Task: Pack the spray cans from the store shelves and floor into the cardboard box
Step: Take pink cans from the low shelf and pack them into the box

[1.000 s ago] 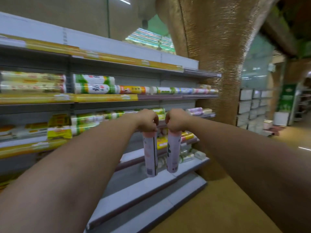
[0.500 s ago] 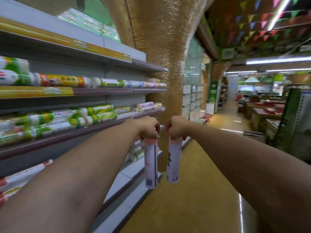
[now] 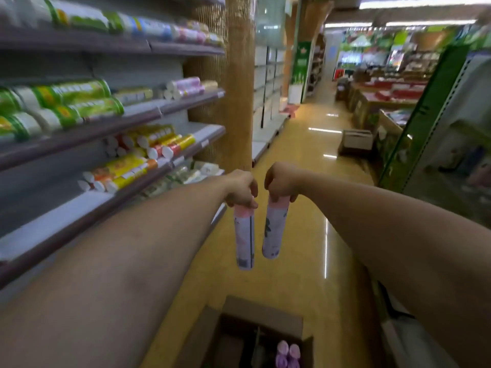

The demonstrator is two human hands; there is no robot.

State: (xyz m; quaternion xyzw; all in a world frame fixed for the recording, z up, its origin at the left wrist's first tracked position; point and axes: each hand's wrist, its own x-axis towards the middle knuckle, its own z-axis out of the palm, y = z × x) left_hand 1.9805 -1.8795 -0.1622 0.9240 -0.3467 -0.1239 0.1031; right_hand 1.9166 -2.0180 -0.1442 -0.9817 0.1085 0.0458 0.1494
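1. Fingers (image 3: 249, 201) of the left hand (image 3: 240, 188) are curled round the pink top of the left can (image 3: 244, 237). The right hand (image 3: 280, 181) grips the right can (image 3: 273, 229) in the same way. Both spray cans hang straight down at the centre of the frame, close together but not touching.
2. At the bottom centre, nearest to the viewer, the cardboard box (image 3: 265, 310) stands open on the yellow floor. Two purple caps (image 3: 288, 350) show in its right part; the rest inside is too dark to read.
3. The cans are in the air above the floor, beyond the box, so I judge the step to be the carry from shelf to box.
4. The next move probably calls for drawing both hands back and down, then lowering the cans upright into free room beside the purple caps before the grip opens.
5. At the left, the shelves (image 3: 164, 112) hold lying rolls and tubes.
6. Farther, the woven pillar (image 3: 239, 88) rises at upper centre, and another box (image 3: 354, 140) sits in the aisle.
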